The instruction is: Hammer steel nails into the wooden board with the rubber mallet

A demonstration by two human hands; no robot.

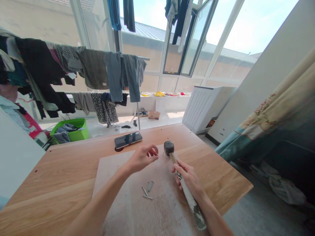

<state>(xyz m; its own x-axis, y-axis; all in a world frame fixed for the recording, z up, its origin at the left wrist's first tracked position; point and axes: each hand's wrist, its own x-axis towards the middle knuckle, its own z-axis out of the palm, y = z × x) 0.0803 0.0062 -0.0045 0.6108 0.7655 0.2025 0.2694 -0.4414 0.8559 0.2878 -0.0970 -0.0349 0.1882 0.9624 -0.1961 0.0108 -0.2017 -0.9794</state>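
My right hand (185,175) is wrapped round the worn, paint-flaked handle of a hammer (189,198). Its dark, rounded head is over the far right part of a pale wooden board (133,213). Beside the head, a thin upright nail (163,153) seems to stand in the board, though it is small and partly hidden. My left hand (144,158) hovers just left of it, fingers loosely curled and thumb apart, with nothing visible in them. Several loose nails (148,190) lie on the board between my forearms.
The board rests on a wooden table (216,177). A phone (128,140) lies beyond my left hand. Past the table are a green basin (70,130) of clothes, a drying rack hung with laundry (94,67) and a white ribbed cabinet (198,108). A curtain (265,111) hangs at right.
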